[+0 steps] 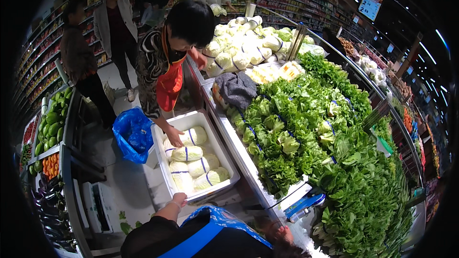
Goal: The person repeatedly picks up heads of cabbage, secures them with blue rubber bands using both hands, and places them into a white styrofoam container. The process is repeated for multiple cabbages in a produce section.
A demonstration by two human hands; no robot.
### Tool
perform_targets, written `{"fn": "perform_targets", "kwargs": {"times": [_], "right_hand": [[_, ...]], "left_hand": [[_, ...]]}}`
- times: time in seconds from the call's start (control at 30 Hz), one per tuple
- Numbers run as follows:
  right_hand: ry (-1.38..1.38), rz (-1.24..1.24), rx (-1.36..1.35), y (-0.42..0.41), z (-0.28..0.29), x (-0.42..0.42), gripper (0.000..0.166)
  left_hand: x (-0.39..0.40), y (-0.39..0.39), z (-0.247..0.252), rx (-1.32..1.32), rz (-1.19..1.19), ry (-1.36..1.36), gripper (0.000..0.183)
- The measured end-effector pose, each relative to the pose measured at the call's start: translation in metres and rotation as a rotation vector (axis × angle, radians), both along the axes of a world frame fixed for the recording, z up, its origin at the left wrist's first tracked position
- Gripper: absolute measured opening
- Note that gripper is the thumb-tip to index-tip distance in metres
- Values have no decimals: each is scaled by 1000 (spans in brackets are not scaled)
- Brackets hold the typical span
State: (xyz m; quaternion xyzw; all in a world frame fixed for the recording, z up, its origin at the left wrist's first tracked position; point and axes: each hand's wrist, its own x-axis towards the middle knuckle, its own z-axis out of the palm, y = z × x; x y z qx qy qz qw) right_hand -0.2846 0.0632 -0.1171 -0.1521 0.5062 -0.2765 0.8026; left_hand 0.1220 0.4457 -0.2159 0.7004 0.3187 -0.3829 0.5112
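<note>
My left hand [179,200], with a band at the wrist, grips the near rim of a white foam box [235,179]. Inside the box lie several napa cabbages [203,165], each bound with a purple-blue band. My right hand [284,234] is low at the edge of the vegetable stand [247,157]; it is partly dark, and its grip is unclear. Across the box, a co-worker in a red apron [169,87] bends forward. One hand of the co-worker [175,137] touches a cabbage in the box, while the other hand [198,58] is beside the stand.
Leafy lettuce [287,132] and a cabbage pile [240,50] fill the stand at right. A blue tape dispenser [304,204] sits near its edge. At left are a blue bag-lined bin [132,134] and a produce rack [68,150]. Several people stand at the back.
</note>
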Motion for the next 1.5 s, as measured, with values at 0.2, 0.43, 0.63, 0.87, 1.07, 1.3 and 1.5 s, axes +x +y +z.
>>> {"fn": "perform_targets", "kwargs": {"times": [0.2,0.43,0.63,0.87,1.07,1.3,1.5], "right_hand": [[36,81,-27,-1,-4,-1,15],[678,291,-940,15,36,25,23],[1107,278,-1977,19,42,36,22],[1343,38,-2835,16,-15,5,22],[1662,-179,-3063,5,-76,-30,25],[1843,-134,-3189,0,-63,-26,26],[1987,-93,-3260,-3,-55,-25,27]], "left_hand": [[1,-37,32,-171,-45,-58,9],[8,-38,14,-196,-139,-47,8],[4,-34,9,-103,-164,-32,7],[3,-31,18,-60,-157,-26,8],[7,-29,27,-105,-197,-38,10],[-1,-27,18,-125,-155,-77,12],[0,-33,12,-90,-230,-50,13]]}}
